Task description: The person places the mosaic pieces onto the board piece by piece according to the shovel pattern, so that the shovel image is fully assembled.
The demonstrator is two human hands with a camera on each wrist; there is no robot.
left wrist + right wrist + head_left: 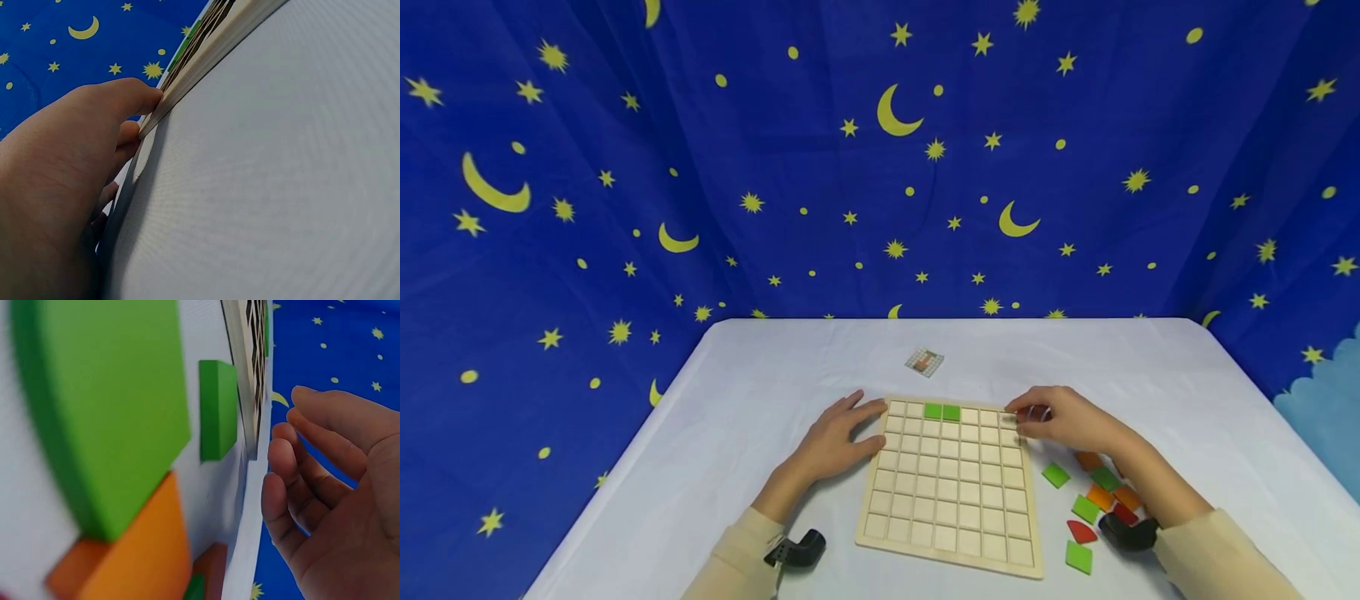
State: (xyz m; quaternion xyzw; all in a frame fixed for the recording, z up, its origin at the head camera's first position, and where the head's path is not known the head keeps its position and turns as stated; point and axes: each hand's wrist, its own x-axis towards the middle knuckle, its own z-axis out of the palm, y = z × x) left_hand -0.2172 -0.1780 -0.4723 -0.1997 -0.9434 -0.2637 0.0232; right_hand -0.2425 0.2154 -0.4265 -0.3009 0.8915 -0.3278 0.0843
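Note:
A wooden grid board (937, 483) lies on the table, with two green square tiles (951, 412) side by side in its top row. At the board's left edge, my left hand (837, 439) rests with fingers fairly straight. The left wrist view shows its thumb (140, 97) touching the rim. Over the upper right corner is my right hand (1063, 417), its fingers loosely bent. Nothing shows between the thumb and fingers of that hand in the right wrist view; whether it touches the board is unclear. A loose green tile (1056, 476) lies below it, right of the board.
Under and beside my right forearm lie several green, orange (1101, 497) and red tiles, including a rounded red piece (1082, 532). A small pattern card (924, 362) lies behind the board. Dark wrist cameras (805, 550) stick out near both sleeves. A blue starry curtain (955, 167) borders the white table (775, 358).

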